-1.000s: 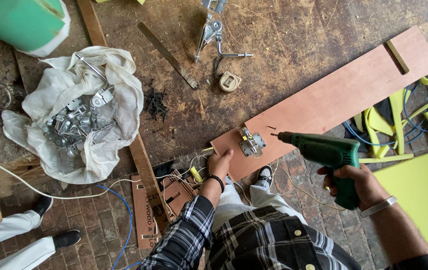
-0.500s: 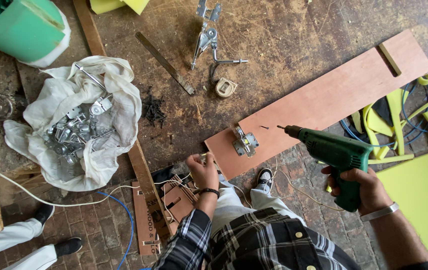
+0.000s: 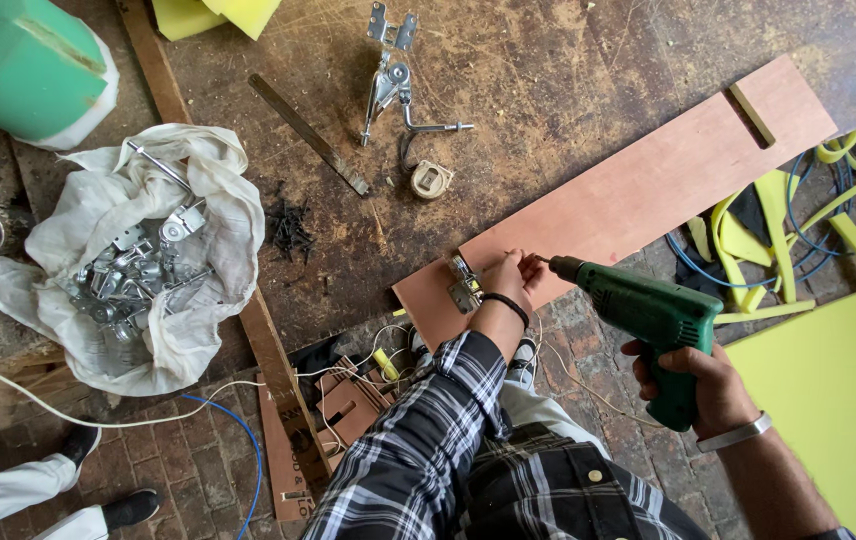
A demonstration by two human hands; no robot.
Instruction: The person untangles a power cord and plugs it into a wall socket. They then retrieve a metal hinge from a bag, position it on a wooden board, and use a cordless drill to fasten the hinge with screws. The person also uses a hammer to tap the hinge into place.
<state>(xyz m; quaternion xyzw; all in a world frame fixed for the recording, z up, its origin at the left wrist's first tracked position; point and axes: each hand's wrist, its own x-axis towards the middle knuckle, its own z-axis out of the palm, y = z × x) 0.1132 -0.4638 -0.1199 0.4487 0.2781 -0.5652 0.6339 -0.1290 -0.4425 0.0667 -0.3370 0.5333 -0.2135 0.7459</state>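
The metal hinge (image 3: 464,283) sits on the near end of the reddish-brown board (image 3: 648,185), just beside the fingertips of the left hand (image 3: 510,277). That hand is curled at the tip of the green drill (image 3: 648,320), fingers pinched around the bit or a small screw there; which of the two is too small to tell. The right hand (image 3: 705,385) is clenched tight around the drill's grip, its nose pointing toward the left hand's fingers. Beyond those fingers, farther out on the worn wooden floor (image 3: 548,80), lie a small round fitting (image 3: 431,180), a metal bracket mechanism (image 3: 393,85), a flat metal strip (image 3: 310,135) and a scatter of dark screws (image 3: 291,228). Well off to the left, a white cloth (image 3: 188,320) cradles a heap of metal hardware (image 3: 133,275).
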